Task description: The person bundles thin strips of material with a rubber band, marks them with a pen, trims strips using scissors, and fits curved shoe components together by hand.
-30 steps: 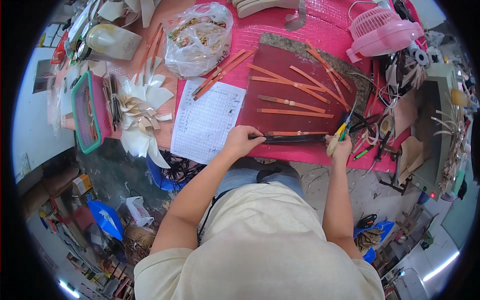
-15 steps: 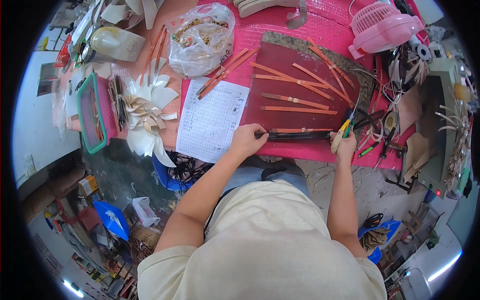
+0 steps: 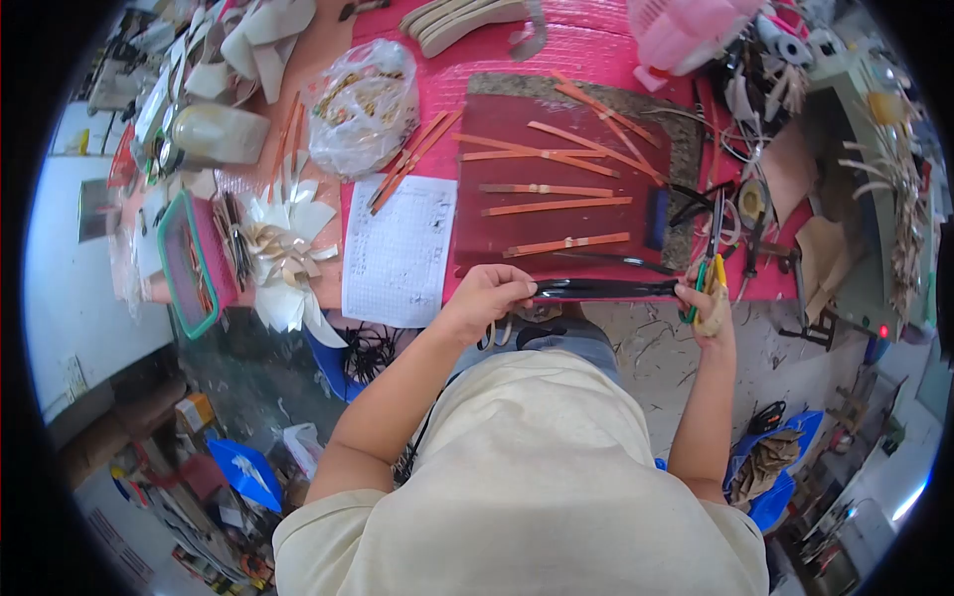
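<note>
Black, glossy strip material [image 3: 606, 289] stretches between our two hands at the near edge of the table, its left end pinched between the thumb and finger of our left hand [image 3: 489, 301]. Our right hand [image 3: 708, 306] grips the other end and also keeps the scissors [image 3: 717, 238] in its grasp, their blades pointing to the far side. A second ago we had the black strip down along the near edge of the red mat [image 3: 556, 224]; now we hold it closer to our body, apart from the mat, and the scissors have swung from slanting far right to nearly straight away from us. We judge that the strip is being handled for itself now, stretched out between the fingers, and that the blades are not cutting it. Just beyond it, a thin black piece [image 3: 621, 261] shows on the near right of the mat, and past that lie the orange-red strips [image 3: 556, 207], untouched by either hand. Farther left we see the gridded sheet [image 3: 397, 258], then the pale curved pieces [image 3: 290, 238]; at the far right, the pink fan [image 3: 686, 35] is partly cut off by our shifted view.
</note>
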`<action>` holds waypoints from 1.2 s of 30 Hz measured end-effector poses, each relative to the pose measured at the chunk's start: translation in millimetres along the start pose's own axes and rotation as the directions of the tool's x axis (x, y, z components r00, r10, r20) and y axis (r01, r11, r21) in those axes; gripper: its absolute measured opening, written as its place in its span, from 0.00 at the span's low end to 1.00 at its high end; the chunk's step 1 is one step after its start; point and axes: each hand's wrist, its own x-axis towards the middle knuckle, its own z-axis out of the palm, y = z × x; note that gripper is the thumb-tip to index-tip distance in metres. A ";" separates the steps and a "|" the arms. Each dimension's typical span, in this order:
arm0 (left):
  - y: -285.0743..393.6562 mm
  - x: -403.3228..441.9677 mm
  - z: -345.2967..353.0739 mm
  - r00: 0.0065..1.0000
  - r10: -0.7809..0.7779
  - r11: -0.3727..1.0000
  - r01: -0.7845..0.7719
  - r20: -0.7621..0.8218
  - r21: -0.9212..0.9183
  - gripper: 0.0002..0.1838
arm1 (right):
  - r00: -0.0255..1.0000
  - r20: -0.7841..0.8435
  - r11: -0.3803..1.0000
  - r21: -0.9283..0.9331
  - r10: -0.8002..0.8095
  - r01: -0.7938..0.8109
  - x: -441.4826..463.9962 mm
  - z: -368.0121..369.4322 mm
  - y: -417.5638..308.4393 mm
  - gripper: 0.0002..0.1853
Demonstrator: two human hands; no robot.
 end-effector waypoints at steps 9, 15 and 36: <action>-2.2 37.8 106.2 0.941 -0.057 0.940 -0.061 0.332 0.335 0.05 | 0.997 -0.081 1.000 0.018 0.007 -0.006 -86.2 -123.6 -6.0 0.16; 17.1 35.7 138.9 0.940 -0.090 0.932 -0.038 0.330 0.360 0.05 | 0.913 -0.405 0.983 -0.180 -0.041 -0.036 -78.8 -132.7 14.3 0.11; 6.5 168.3 218.0 0.923 0.361 0.926 -0.338 -0.133 0.166 0.07 | 0.914 0.337 0.901 -0.430 0.226 -0.064 11.6 -95.6 -7.2 0.27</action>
